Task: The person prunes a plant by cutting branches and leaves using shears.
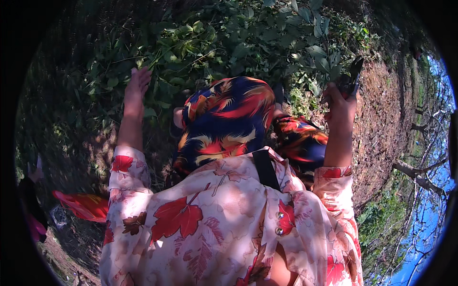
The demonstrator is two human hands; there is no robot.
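Observation:
My left hand (139, 82) reaches over a heap of cut leafy branches (186, 46), its fingers apart at some thin green stems; whether it touches them is unclear. On the other side, my right hand (341, 100) is closed around a dark-bladed cutting tool, apparently pruning shears (352, 78), whose blades point up and away from me. A leafy stem (323, 57) stands just beside that tool; I cannot tell whether it is held too. Between my arms are my knees in patterned dark blue, red and yellow cloth (229, 114).
Brown bare soil (375, 125) lies to the right, with leafless branches (415, 169) beyond it. A red plastic bag (84, 206) lies at the left near my sleeve. At the far left edge another person (34, 211) is partly visible.

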